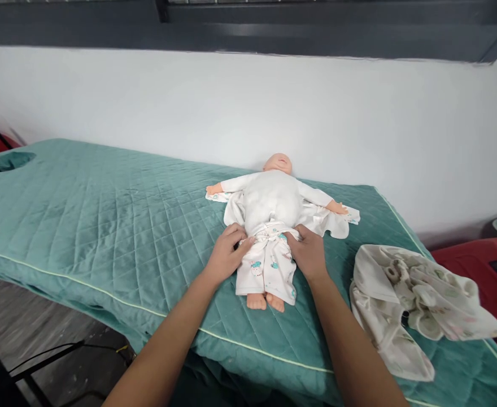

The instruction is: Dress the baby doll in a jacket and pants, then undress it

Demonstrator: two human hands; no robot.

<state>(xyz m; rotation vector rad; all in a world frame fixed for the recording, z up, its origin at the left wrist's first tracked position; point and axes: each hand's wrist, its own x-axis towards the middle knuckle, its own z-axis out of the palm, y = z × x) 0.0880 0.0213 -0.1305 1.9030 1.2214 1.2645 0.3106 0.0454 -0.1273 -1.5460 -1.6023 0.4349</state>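
Observation:
A baby doll [273, 198] with a white cloth body lies on its back, head toward the wall and arms spread. White printed pants [254, 272] cover its legs, with the bare feet showing below the cuffs. My left hand [228, 253] grips the waistband on one side, thumb over the fabric. On the other side my right hand [308, 252] pinches the same waistband. Beneath the doll's back and arms a printed white baby shirt [316, 217] lies spread open.
A green quilted bed cover [147, 226] lies under everything, its front edge piped in yellow. Crumpled white baby clothes [418, 299] lie at the right. A red case [472, 265] stands beyond the bed's right end. The white wall [168, 107] runs behind.

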